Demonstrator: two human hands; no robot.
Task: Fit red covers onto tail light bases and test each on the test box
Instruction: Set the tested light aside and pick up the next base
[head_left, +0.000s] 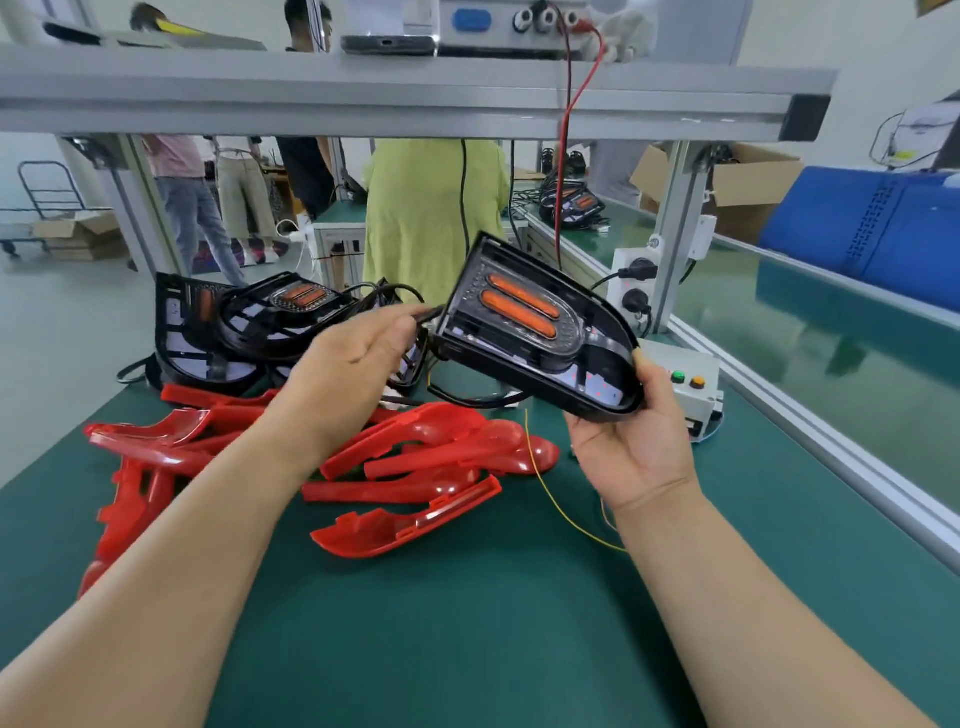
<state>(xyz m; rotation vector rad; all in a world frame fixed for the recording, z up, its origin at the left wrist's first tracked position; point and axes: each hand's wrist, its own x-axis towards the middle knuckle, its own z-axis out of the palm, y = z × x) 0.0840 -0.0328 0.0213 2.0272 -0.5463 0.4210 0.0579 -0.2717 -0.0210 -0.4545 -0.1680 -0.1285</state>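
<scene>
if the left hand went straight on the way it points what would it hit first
Probably the left end of the tail light base held up by the right hand: the left hand points right at it, pinching a black cable. Depth is uncertain.

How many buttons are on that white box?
2: a green button by the right hand, and an orange button just right of it. The base may hide more.

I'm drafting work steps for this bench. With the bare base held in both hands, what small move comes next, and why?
Probably free the left hand and pick up the nearest red plastic cover from the green mat. The black plastic tail light base carries no cover yet, and the right hand grips its lower end.
</scene>
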